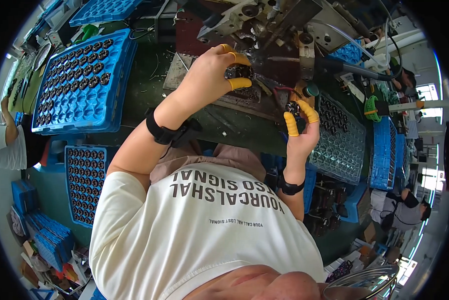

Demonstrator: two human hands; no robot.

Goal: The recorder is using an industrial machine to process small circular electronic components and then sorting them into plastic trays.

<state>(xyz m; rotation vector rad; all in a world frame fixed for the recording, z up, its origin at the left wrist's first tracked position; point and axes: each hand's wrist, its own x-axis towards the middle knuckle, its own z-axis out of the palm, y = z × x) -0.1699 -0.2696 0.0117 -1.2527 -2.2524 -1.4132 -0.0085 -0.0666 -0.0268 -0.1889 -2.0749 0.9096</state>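
Note:
My left hand (204,75), with yellow finger cots, is closed around a dark round part (240,71) below the metal machine head. Its thumb and fingers grip the part from opposite sides. To the right, my right hand (303,135), also in yellow finger cots, pinches a smaller-looking dark round part (292,107) between thumb and fingers. That hand is beside the clear tray (337,157), which holds several similar dark parts. The machine (279,30) stands over a worn metal base (177,72), and fine scraps lie around it.
At the left, a stacked blue tray (112,102) carries rows of dark ring-shaped parts. Another filled blue tray (87,150) sits lower left. A green basket (371,108) and blue trays (383,155) stand at the right. A hose (354,67) runs beside the machine. Other people are at both sides.

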